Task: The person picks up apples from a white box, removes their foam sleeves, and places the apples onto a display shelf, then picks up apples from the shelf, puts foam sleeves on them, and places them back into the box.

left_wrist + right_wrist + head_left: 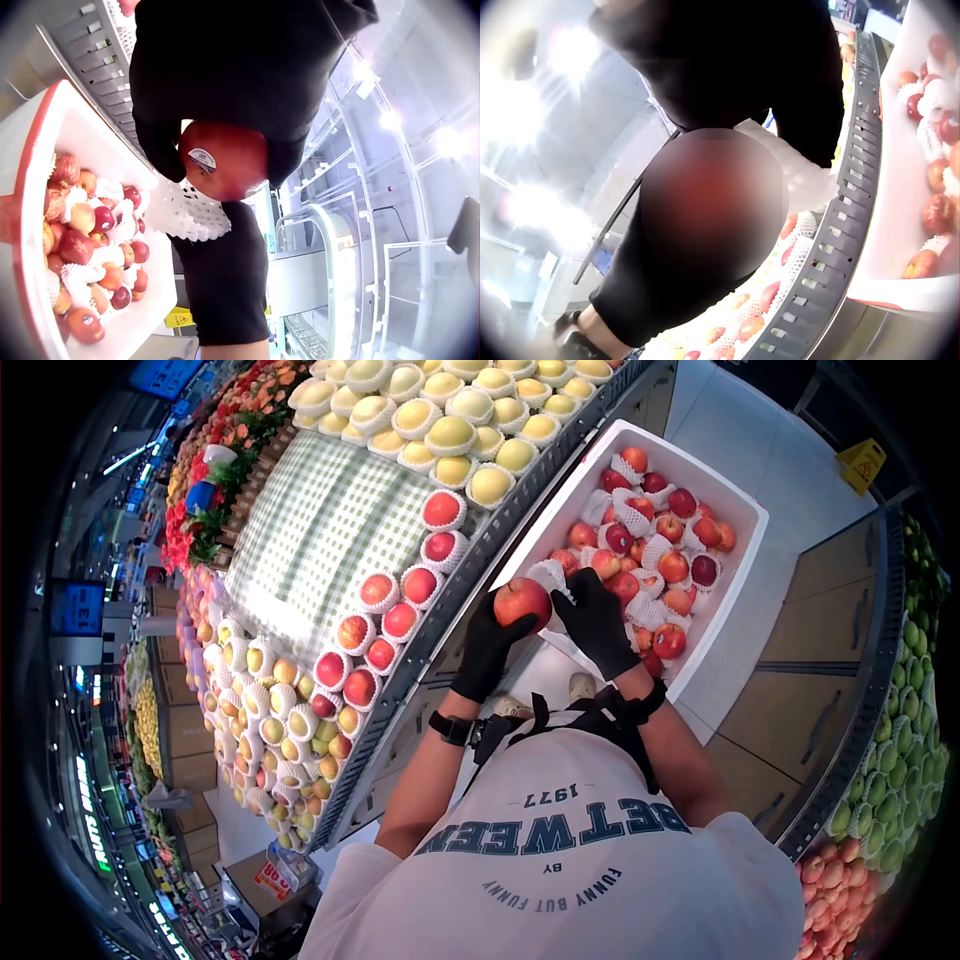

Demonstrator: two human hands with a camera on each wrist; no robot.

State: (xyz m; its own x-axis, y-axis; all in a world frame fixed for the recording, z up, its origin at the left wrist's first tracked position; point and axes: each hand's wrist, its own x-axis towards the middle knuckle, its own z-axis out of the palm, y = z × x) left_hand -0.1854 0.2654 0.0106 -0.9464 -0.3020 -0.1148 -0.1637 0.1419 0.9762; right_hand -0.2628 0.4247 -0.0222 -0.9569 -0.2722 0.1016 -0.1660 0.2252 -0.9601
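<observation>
A red apple (522, 605) sits in the grip of my black-gloved left hand (487, 643), thumb and fingers around its sides. In the left wrist view the apple carries an oval sticker (201, 159). My right hand (598, 628), also gloved in black, pinches a white foam net sleeve (547, 576) beside the apple. That sleeve (189, 214) hangs loose against the apple's edge in the left wrist view. A round blur covers the apple in the right wrist view, while the white sleeve (799, 176) shows next to it.
A white foam box (740, 510) of apples, many in net sleeves, stands ahead to the right. On the left, a display stand with a grey slatted edge (440, 645) bears netted apples and yellow fruit around a checked cloth (330, 510). A yellow floor sign (861, 464) stands beyond.
</observation>
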